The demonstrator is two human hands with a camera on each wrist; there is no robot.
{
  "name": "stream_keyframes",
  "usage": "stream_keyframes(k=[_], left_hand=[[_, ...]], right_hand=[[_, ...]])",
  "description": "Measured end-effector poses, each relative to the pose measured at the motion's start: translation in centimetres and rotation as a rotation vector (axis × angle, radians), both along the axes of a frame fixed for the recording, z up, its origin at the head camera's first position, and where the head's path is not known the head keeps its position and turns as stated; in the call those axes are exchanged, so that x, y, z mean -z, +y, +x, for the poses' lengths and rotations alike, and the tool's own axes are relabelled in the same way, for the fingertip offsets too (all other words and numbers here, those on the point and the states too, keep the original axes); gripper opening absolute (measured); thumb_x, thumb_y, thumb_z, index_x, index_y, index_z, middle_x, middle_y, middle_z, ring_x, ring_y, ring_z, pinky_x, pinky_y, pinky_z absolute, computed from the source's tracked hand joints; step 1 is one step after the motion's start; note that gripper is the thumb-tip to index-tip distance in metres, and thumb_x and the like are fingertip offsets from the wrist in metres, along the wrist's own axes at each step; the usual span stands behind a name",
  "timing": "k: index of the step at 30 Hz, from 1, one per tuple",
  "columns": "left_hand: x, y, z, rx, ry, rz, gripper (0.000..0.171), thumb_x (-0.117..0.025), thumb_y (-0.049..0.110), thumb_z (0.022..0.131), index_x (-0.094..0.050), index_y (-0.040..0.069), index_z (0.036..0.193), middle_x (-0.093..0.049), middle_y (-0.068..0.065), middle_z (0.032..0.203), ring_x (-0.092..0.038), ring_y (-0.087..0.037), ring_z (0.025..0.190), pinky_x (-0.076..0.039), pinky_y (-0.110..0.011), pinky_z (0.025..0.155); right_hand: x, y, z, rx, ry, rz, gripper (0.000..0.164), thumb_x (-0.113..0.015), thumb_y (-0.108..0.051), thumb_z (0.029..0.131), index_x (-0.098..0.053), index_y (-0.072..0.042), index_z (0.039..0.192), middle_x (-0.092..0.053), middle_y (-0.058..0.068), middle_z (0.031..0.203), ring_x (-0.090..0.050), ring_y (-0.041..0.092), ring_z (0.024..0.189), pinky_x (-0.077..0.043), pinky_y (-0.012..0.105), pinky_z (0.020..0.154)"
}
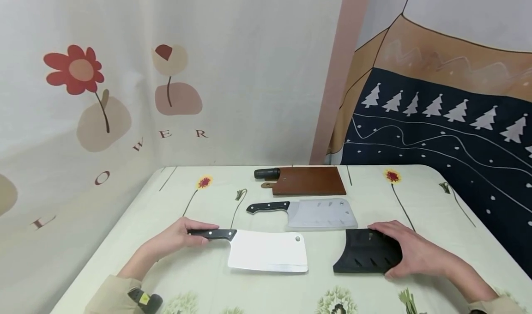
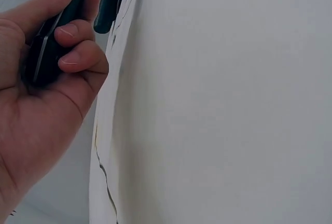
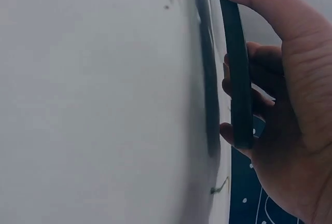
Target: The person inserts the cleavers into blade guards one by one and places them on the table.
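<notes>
My left hand grips the black riveted handle of a cleaver. Its broad bright blade points right, bare, with a hole near the upper far corner. In the left wrist view, fingers curl round the handle. Over on the right, my right hand holds a black blade sheath by its right end, thumb at the near edge and fingers at the far edge. Its curved left end faces the blade, with a gap between them. The right wrist view shows the sheath edge-on above the table.
Behind the bare blade lies a second cleaver with a black handle, its blade in a translucent sheath. Farther back is a brown sheath with a black handle at its left. A flowered cloth covers the table; printed curtains hang behind.
</notes>
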State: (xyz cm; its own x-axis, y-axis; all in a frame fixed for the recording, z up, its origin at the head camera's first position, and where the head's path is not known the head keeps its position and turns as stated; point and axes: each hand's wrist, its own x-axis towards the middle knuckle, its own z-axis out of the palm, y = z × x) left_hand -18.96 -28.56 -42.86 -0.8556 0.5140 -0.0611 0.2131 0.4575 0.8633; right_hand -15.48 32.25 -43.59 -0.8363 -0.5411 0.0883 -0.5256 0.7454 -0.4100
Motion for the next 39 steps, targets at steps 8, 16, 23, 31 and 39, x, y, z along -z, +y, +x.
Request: stream_keyframes(k=[8,16,23,31,39], left_hand=[[-0.1,1.4,-0.8,-0.043,-0.034,0.069,0.044,-0.076,0.009,0.091,-0.067,0.002,0.134,-0.065,-0.02,0.131,-0.062,-0.011,0.107,-0.052,-0.025,0.085],[-1.0,2.3,-1.4,-0.096,-0.024,0.073,0.044,-0.076,0.012,0.092,-0.068,0.004,0.134,-0.066,-0.019,0.131,-0.06,-0.016,0.096,-0.05,-0.027,0.077],[-1.6,3.4,-1.8,-0.16,-0.01,0.08,0.045,-0.078,0.013,0.091,-0.068,0.006,0.135,-0.068,-0.013,0.115,-0.047,-0.018,0.074,-0.04,-0.027,0.064],[-1.7,4.4,-2.4,-0.206,0.016,0.099,0.045,-0.077,0.011,0.091,-0.068,0.007,0.135,-0.068,-0.011,0.106,-0.05,-0.018,0.074,-0.04,-0.026,0.063],[-1.8,4.4,-3.1,-0.239,0.017,0.126,0.045,-0.076,0.01,0.091,-0.067,0.005,0.135,-0.062,-0.007,0.089,-0.041,-0.015,0.067,-0.034,-0.025,0.06]], right_hand=[[-0.7,-0.5,-0.7,-0.023,0.097,-0.016,0.099,-0.097,-0.044,0.057,-0.058,-0.014,0.143,-0.059,0.0,0.135,-0.052,0.014,0.117,-0.05,0.044,0.086],[-2.2,-1.3,-1.7,-0.044,0.137,-0.062,0.097,-0.097,-0.041,0.058,-0.059,-0.011,0.142,-0.06,0.002,0.134,-0.051,0.014,0.116,-0.05,0.04,0.085],[-3.6,-2.2,-3.1,-0.046,0.129,-0.048,0.096,-0.096,-0.04,0.059,-0.058,-0.012,0.143,-0.059,0.005,0.136,-0.051,0.02,0.12,-0.049,0.047,0.088],[-4.6,-3.9,-4.8,-0.067,0.104,-0.071,0.097,-0.096,-0.039,0.06,-0.057,-0.009,0.143,-0.057,0.011,0.14,-0.051,0.03,0.123,-0.047,0.056,0.09],[-4.8,-4.5,-5.6,-0.056,0.07,-0.08,0.095,-0.096,-0.037,0.062,-0.057,-0.01,0.144,-0.056,0.014,0.14,-0.051,0.034,0.123,-0.047,0.057,0.091]])
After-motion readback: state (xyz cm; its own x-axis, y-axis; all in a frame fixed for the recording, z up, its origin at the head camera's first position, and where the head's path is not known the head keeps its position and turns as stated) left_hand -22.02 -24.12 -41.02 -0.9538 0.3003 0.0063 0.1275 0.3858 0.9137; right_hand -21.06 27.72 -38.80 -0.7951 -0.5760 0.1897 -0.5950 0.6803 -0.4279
